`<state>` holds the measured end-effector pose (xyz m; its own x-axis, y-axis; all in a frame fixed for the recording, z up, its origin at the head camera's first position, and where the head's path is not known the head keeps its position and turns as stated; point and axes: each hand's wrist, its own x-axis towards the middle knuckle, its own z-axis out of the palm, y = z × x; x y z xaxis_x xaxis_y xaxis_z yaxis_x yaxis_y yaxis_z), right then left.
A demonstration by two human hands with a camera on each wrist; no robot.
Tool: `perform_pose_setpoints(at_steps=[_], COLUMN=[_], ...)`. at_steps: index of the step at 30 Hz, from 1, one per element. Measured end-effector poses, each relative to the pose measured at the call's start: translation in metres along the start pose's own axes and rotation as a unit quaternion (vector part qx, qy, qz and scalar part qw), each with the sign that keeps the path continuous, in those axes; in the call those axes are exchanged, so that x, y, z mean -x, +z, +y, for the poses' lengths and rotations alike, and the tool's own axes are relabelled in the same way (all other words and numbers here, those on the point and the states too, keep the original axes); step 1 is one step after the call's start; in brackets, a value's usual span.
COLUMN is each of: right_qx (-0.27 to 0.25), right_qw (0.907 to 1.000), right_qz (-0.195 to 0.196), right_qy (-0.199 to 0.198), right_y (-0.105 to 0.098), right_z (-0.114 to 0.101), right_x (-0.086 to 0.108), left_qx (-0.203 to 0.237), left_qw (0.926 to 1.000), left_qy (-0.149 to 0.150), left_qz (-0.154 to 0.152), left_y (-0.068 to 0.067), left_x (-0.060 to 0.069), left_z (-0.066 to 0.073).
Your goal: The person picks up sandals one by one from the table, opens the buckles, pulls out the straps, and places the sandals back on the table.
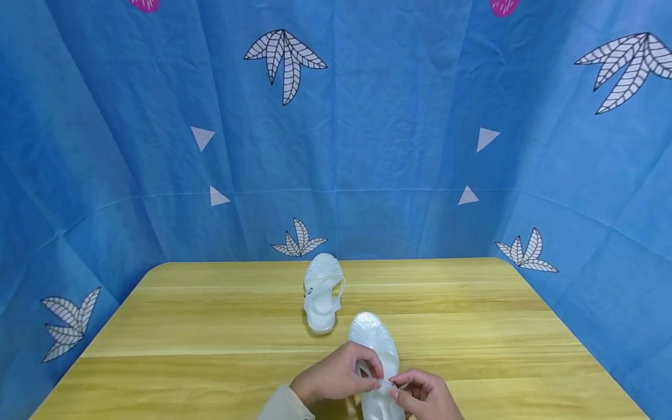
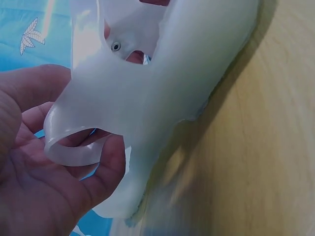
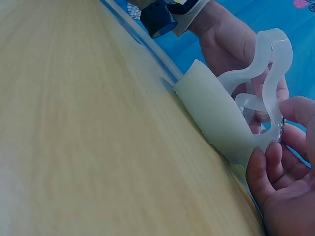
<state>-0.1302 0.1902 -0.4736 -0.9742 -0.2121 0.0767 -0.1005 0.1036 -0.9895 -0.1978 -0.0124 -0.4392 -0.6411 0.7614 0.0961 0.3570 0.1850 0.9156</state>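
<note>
My left hand (image 1: pixel 341 373) is pinching a strap (image 2: pixel 66 155) of the near white sandal (image 1: pixel 371 338); my right hand (image 1: pixel 427 395) is pinching it by the metal fastening (image 3: pixel 281 130). The sandal is resting on the wooden table (image 1: pixel 199 326), its mate (image 1: pixel 322 271) lying farther off, leftward, before blue cloth (image 1: pixel 388 146).

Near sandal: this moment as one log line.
near sandal on table; left hand grips it; right hand pinches near buckle; far sandal untouched

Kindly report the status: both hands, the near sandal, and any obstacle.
Left hand grips near sandal; right hand pinches at buckle. Near sandal on table. Far sandal apart, not in the way.
</note>
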Motion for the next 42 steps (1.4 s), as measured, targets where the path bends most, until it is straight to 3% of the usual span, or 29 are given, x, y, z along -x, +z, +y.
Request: perform_pose_setpoints(at_steps=[8,16,21,27,33,36,39,42], right_qx=[-0.005,-0.025,-0.033,-0.034,0.034,0.053,0.052,0.038], right_qw=[0.9996,0.999,0.9989,0.9963,0.9944,0.9938,0.9945,0.9947], right_qz=[0.014,-0.017,-0.03,-0.05,-0.005,0.014,0.002,-0.025], right_qy=[0.026,0.032,0.016,0.062,0.1,0.097,0.091,0.092], right_y=[-0.002,-0.003,-0.002,-0.001,-0.001,-0.001,-0.005,-0.009], right_z=[-0.001,0.002,0.003,-0.001,-0.005,-0.004,-0.002,0.001], right_x=[0.0,-0.001,-0.002,-0.001,0.004,0.008,0.012,0.015], left_qx=[-0.008,-0.051,-0.085,-0.106,-0.065,-0.059,-0.06,-0.044], left_qw=[0.9999,0.9982,0.9958,0.9944,0.9936,0.9902,0.9888,0.991], left_qy=[0.009,0.03,0.032,0.009,-0.028,-0.062,-0.094,-0.107], left_qz=[0.006,-0.009,-0.012,0.001,0.088,0.111,0.099,0.068], left_y=[-0.008,-0.002,-0.001,-0.005,-0.007,-0.006,-0.002,0.002], left_x=[0.0,-0.001,0.0,0.008,0.02,0.029,0.036,0.04], left_z=[-0.003,-0.001,0.002,0.002,0.001,0.001,0.001,0.001])
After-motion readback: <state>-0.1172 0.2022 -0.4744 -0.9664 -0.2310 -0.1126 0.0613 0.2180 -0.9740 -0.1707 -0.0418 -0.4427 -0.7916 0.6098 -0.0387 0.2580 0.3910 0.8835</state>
